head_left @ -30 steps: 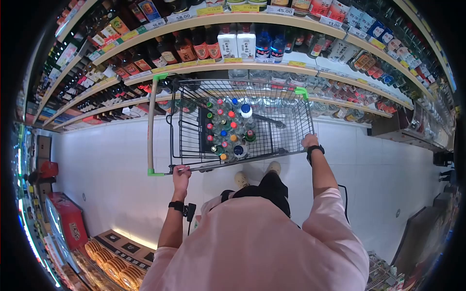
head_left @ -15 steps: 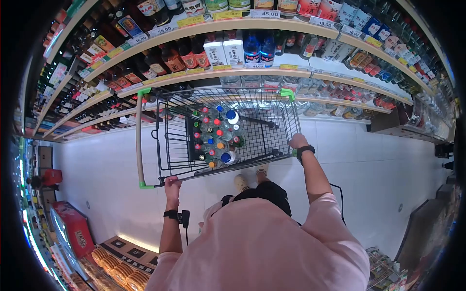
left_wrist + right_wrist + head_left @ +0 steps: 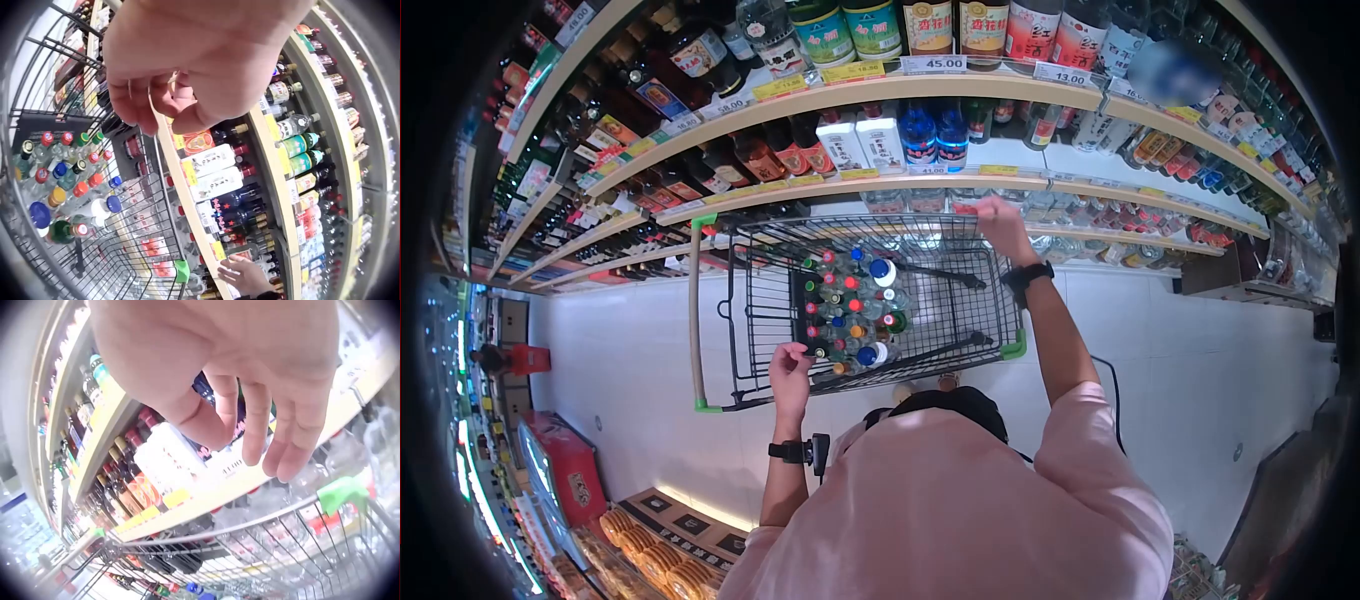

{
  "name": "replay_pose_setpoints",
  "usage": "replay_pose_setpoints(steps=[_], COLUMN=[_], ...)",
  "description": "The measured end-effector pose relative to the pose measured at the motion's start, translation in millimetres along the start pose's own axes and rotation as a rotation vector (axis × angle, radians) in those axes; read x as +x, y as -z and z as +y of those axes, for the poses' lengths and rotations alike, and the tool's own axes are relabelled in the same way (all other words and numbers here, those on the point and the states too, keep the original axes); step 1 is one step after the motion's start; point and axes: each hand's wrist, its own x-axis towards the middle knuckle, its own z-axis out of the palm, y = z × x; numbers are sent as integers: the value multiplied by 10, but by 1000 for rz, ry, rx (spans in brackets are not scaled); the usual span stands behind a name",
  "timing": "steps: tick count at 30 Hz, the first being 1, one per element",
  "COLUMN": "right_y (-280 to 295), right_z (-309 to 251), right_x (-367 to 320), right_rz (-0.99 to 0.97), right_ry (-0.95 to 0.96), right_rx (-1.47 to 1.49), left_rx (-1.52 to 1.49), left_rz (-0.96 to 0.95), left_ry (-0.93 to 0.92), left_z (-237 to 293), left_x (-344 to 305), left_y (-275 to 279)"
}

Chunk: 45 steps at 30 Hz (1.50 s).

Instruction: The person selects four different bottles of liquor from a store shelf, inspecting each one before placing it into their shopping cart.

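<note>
A black wire shopping cart with green corner pieces stands in front of me, holding several bottles with red, blue, green, orange and white caps bunched at its left. Over the cart's near side, left of the bottles, is my left hand; its fingers bend loosely around nothing in the left wrist view. My right hand reaches over the cart's far right part, in front of the lower shelves. Its fingers hang relaxed and spread in the right wrist view, with nothing in them, above the cart rim and green corner.
Liquor shelves curve along the far side, with white boxed bottles, blue bottles and price tags. Behind at the left are a red freezer and packaged round biscuits. White tiled floor surrounds the cart.
Both hands have let go of the cart's edge. My right hand has moved forward toward the shelf, and the left has risen over the near side. The shelves fill more of the head view.
</note>
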Motion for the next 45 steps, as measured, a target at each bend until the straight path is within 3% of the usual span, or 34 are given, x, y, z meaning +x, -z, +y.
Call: replay_pose_setpoints(steps=[1,5,8,12,15,17,23,28,29,31,32,36,41,42,45], right_y=[70,0,-87,-114,-107,-101,128,169,178,122,69,21,91,130,162], right_z=[-390,-566,-671,-765,-678,-697,-630,-652,-680,-675,-576,-845,-1426,-1533,-1842], right_x=[183,993,1438,1803,1931,1867,1835,1631,1586,1384,1347,1062,823,795,705], right_rz=[2,254,370,139,98,221,90,228,195,204,200,214,249,310,287], right_ry=[-189,95,199,-88,-132,-24,-116,7,-51,165,212,325,401,465,256], right_rx=[-65,-160,-309,-435,-484,-465,-548,-376,-391,-165,-210,-138,-208,-342,-264], left_rx=[-52,115,82,28,-5,-68,-108,-73,-79,-91,-99,-85,-151,-117,-189], left_rz=[-6,-48,-42,-18,-81,-78,-98,-106,-109,-139,-153,-216,-317,-313,-338], left_ry=[-34,-35,-54,-38,-24,-20,32,41,32,29,25,16,-2,-55,-118], left_z=[135,470,462,383,375,359,342,370,362,351,354,483,550,536,388], left_x=[-32,-231,-349,-499,-557,-560,-592,-533,-491,-418,-370,-175,60,129,390], left_y=[-90,-327,-359,-405,-404,-435,-443,-336,-297,-223,-183,-105,52,105,243])
